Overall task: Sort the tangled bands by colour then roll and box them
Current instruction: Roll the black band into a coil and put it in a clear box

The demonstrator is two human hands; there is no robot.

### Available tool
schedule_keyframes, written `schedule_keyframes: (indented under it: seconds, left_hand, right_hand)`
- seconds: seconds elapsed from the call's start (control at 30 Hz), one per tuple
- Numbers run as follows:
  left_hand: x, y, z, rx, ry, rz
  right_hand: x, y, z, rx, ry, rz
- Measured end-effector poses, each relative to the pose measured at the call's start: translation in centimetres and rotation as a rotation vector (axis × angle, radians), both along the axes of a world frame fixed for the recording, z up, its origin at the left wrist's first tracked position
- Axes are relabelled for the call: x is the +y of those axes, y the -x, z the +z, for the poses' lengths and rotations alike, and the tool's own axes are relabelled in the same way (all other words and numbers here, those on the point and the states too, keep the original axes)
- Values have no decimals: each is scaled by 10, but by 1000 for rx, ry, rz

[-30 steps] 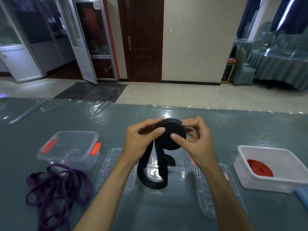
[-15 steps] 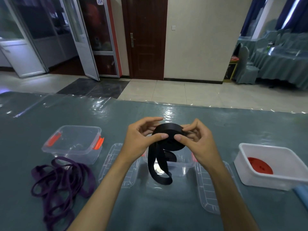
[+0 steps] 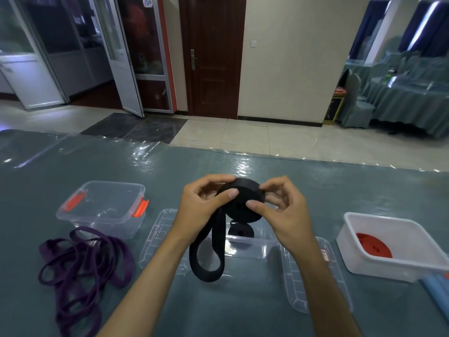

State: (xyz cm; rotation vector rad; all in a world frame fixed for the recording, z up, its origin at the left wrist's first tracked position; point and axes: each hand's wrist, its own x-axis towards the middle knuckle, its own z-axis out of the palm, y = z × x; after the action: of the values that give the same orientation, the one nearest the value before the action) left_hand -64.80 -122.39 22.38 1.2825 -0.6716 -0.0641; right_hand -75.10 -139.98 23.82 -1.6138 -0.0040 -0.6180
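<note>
— What's the setting?
— A grey-green tabletop under clear plastic, in a tiled room with a dark door.
— And the hands?
— The left hand and right hand both pinch a half-rolled black band above a clear box, its loose loop dangling.

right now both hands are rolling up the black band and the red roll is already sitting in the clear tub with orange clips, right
Not quite. In the head view the red roll sits in the white tub on the right; the clear tub with orange clips holds no roll. The left hand and right hand are indeed rolling the black band.
</note>
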Motion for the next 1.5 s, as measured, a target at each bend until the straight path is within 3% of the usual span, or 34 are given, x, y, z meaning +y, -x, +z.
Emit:
schedule_keyframes:
  seconds: [0.1,0.3,0.43,0.57,0.77,0.9,1.0,1.1,1.23,1.5]
  left_hand:
    - [6,1,3,-24,-57,-65]
    - [6,0,5,21,-47,-13]
    - [6,-5,0,25,-151,-53]
    - [4,-14,1,-69,-214,2]
    - [-6,-9,-13,-43,-214,-47]
    - [0,-12,-34,-49,-374,16]
    - [13,-19,-66,62,-580,33]
    - [16,-23,-98,342,-694,-26]
    - [4,-22,-132,634,-554,-152]
    - [-11,-15,-144,594,-422,202]
  right_hand:
    - [0,-2,3,-80,50,-6]
    - [-5,-9,-1,79,67,58]
    - [-6,-12,5,-56,122,33]
    - [-6,-13,-3,-33,27,50]
    - [-22,-17,-1,-5,163,130]
    - [-20,-22,-10,-11,124,42]
    - [-25,-24,-17,-13,-6,-8]
    - [-28,-26,-18,-34,-51,-20]
    - [-32,-32,-19,-52,-76,-16]
    - [-46,-39,-34,-61,-145,-143]
